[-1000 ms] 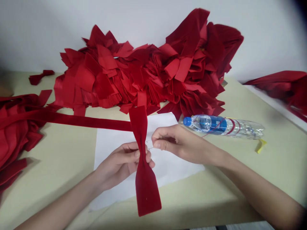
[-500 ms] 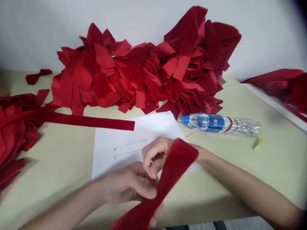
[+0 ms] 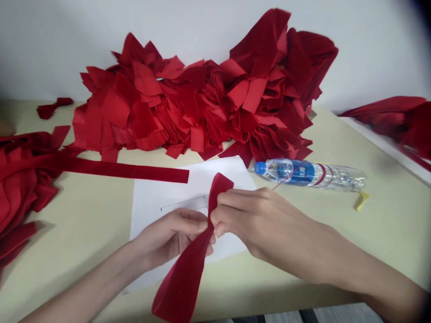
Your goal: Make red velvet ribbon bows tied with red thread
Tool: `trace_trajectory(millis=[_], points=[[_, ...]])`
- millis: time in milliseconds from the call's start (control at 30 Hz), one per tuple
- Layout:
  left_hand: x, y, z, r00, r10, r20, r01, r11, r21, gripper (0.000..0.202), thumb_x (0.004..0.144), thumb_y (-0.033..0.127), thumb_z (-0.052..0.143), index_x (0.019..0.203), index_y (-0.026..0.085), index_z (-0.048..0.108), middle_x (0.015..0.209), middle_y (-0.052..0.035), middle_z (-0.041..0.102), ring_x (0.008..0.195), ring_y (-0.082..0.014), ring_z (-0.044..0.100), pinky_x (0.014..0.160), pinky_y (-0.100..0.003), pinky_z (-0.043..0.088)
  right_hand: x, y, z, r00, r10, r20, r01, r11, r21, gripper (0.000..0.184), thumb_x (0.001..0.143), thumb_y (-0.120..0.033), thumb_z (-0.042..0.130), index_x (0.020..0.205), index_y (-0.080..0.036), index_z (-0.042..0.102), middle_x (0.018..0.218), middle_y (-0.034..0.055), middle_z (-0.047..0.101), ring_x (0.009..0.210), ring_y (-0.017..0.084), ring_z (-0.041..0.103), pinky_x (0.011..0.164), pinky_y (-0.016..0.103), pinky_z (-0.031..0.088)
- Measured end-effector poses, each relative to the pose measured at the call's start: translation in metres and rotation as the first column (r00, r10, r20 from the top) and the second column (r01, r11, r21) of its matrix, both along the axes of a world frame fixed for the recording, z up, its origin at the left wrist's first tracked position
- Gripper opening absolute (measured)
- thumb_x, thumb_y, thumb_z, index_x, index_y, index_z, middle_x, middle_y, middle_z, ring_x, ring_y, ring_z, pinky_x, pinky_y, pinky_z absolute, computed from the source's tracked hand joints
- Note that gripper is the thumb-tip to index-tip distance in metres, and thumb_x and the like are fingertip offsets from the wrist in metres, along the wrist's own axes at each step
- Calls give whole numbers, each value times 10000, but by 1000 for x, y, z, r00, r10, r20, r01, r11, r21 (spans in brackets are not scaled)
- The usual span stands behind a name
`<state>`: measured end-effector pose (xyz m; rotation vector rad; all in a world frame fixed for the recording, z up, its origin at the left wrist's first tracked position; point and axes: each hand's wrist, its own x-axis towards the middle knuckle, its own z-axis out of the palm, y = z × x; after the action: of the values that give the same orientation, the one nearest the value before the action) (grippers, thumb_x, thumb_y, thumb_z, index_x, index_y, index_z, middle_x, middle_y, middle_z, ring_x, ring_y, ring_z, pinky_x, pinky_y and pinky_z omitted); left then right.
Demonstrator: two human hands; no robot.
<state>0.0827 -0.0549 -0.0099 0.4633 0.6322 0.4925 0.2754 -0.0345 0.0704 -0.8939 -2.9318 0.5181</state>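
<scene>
A red velvet ribbon (image 3: 183,278), folded into a bow shape, is gathered narrow at its middle. My left hand (image 3: 168,235) pinches that middle between thumb and fingers. Curled closed just to the right, my right hand (image 3: 262,220) has its fingertips pinched against the ribbon's gathered part. From a plastic bottle (image 3: 303,172) lying on its side, a thin red thread (image 3: 282,181) runs down behind the right hand. The fingers hide its far end. Beneath both hands lies a white sheet of paper (image 3: 148,224) with ruled lines.
A big heap of red ribbon pieces (image 3: 188,103) lines the wall. More ribbons pile up at the left (image 3: 20,179) and right (image 3: 404,121). One flat strip (image 3: 134,170) reaches over the paper. A yellow scrap (image 3: 362,202) lies by the bottle on the table (image 3: 336,233).
My right hand has come round from behind the ribbon to its right side. The ribbon has turned more upright and shifted left, and my left hand has moved slightly up with it.
</scene>
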Motion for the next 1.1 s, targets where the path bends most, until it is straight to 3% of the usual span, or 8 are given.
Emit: trace_trajectory(millis=[233, 500, 600, 700, 833, 967, 1033, 1100], points=[[-1, 2, 6, 980, 169, 107, -180, 978, 101, 97, 774, 159, 612, 742, 104, 685, 688, -38, 645, 607, -118, 603, 577, -197, 441, -4, 8, 1, 940, -84, -332, 21, 982, -190, 268, 830, -17, 471, 779, -225, 632, 828, -56, 616, 711, 71, 541, 648, 195, 368], [-5, 3, 3, 964, 207, 167, -229, 966, 122, 85, 774, 170, 623, 762, 104, 675, 705, -32, 646, 616, -109, 599, 594, -206, 434, -3, 17, -2, 910, -126, -394, -28, 932, -361, 167, 878, -141, 492, 764, -162, 611, 754, -29, 620, 654, 55, 526, 603, 179, 374], [-6, 2, 1, 951, 126, 284, -161, 981, 106, 83, 733, 186, 669, 729, 103, 661, 658, -32, 639, 559, -114, 596, 572, -225, 430, -3, 24, -8, 913, -181, -366, 8, 904, -427, 133, 850, -111, 515, 760, -142, 609, 765, -12, 621, 694, 66, 541, 631, 175, 392], [-5, -1, 1, 941, 41, 335, -81, 991, 105, 96, 712, 195, 683, 734, 103, 671, 635, -50, 656, 513, -134, 606, 524, -240, 421, -5, 29, -16, 916, -166, -365, -55, 849, -525, 105, 835, -105, 524, 797, -132, 618, 778, -1, 625, 708, 76, 550, 645, 177, 417], [2, -7, 4, 947, -181, 264, 167, 983, 76, 110, 662, 205, 693, 680, 97, 684, 592, -65, 654, 451, -148, 576, 447, -248, 392, -9, 30, -28, 909, -82, -408, -166, 828, -536, 129, 801, -53, 506, 817, -131, 608, 809, 5, 611, 741, 91, 547, 672, 197, 433], [10, -11, 3, 924, -356, 136, 357, 934, 21, 51, 617, 113, 625, 638, 99, 670, 529, -42, 629, 396, -125, 531, 435, -244, 398, -13, 30, -32, 912, 114, -394, -335, 761, -555, 100, 824, -103, 532, 763, -120, 608, 722, -14, 585, 662, 64, 533, 622, 172, 412], [11, -11, 1, 939, -340, 49, 340, 940, -2, 53, 629, 98, 599, 610, 109, 647, 535, -39, 638, 397, -122, 540, 443, -240, 411, -13, 28, -27, 934, 169, -315, -316, 802, -507, 128, 843, -105, 517, 772, -130, 620, 734, -17, 590, 670, 60, 535, 633, 172, 401], [11, -10, -2, 966, -246, -79, 247, 969, 5, 45, 640, 98, 614, 612, 120, 642, 559, -30, 650, 445, -129, 575, 481, -239, 441, -11, 22, -18, 961, 191, -199, -254, 891, -375, 157, 828, -54, 504, 800, -155, 621, 760, -20, 589, 712, 76, 530, 655, 193, 391]])
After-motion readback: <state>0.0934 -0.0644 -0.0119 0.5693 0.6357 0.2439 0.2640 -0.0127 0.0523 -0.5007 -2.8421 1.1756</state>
